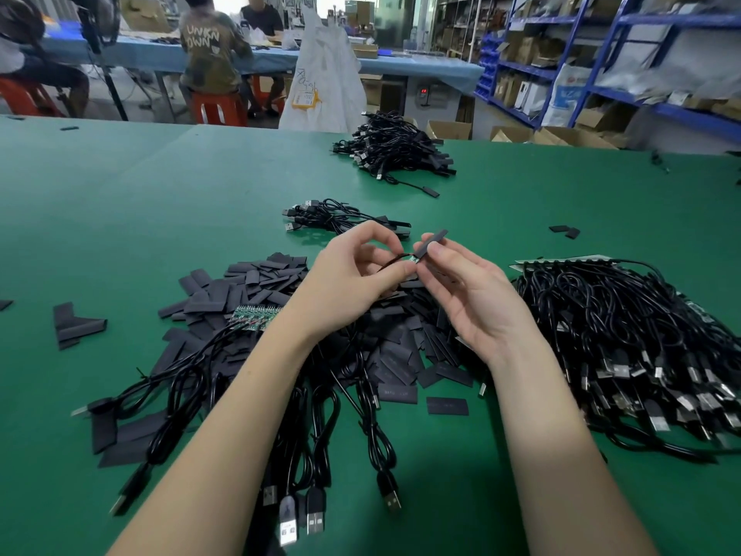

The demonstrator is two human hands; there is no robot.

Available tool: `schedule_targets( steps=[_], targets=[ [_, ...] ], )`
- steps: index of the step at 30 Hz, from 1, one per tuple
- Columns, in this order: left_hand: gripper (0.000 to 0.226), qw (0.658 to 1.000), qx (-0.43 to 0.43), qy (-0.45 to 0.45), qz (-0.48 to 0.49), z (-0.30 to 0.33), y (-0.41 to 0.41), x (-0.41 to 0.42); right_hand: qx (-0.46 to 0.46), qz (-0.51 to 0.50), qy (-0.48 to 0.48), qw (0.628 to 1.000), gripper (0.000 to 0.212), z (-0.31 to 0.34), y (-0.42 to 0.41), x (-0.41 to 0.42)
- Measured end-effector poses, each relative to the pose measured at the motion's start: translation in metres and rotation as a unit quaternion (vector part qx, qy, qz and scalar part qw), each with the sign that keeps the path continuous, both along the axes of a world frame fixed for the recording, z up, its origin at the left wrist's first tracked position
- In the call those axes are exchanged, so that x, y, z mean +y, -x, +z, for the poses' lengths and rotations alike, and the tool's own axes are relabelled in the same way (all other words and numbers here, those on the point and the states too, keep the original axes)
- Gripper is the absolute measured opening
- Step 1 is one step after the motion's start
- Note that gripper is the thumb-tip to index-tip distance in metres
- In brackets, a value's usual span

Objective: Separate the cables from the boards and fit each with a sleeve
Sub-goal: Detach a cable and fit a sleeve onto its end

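My left hand (353, 274) pinches the end of a thin black cable (391, 263) whose small green board tip meets a flat black sleeve (431, 242). My right hand (469, 290) pinches that sleeve, which points up and to the right. Both hands hover above a heap of loose black sleeves (256, 290). A green strip of joined boards (254, 317) with cables attached lies on the heap, left of my left wrist. Its USB cables (316, 435) trail toward the table's near edge.
A big bundle of black USB cables (625, 347) lies at right on the green table (120, 218). A small group of sleeved cables (341, 216) lies beyond my hands, a larger pile (395, 148) farther back. People sit at a blue bench behind; shelving stands at right.
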State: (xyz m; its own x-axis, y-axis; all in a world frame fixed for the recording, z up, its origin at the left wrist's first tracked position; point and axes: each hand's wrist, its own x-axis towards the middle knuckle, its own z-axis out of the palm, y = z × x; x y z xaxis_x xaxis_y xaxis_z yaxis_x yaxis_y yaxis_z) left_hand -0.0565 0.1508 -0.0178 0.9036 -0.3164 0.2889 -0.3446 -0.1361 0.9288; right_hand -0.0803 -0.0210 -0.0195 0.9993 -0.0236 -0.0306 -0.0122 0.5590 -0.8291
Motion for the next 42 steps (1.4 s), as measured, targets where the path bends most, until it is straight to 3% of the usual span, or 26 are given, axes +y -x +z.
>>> schedule_targets(
  steps=[8, 18, 30, 36, 42],
  targets=[
    [0.012, 0.996, -0.048, -0.004, 0.069, -0.002, 0.0, -0.006, 0.005, -0.026, -0.035, 0.999, 0.011, -0.004, -0.003, 0.004],
    [0.008, 0.992, -0.097, -0.033, 0.077, 0.0, 0.005, -0.009, 0.005, -0.03, -0.029, 0.999, 0.01, -0.006, -0.004, 0.002],
    [0.009, 0.993, -0.096, 0.0, 0.065, -0.001, 0.005, -0.01, -0.002, -0.007, 0.003, 1.0, 0.012, -0.005, -0.001, 0.002],
    [0.022, 0.997, -0.064, 0.026, 0.045, -0.004, 0.002, -0.005, 0.003, -0.016, 0.015, 1.0, 0.012, -0.004, -0.001, 0.004],
    [0.013, 0.996, -0.074, 0.006, 0.055, -0.004, 0.001, -0.003, -0.038, -0.059, 0.042, 0.997, 0.027, -0.002, 0.001, 0.008]
  ],
)
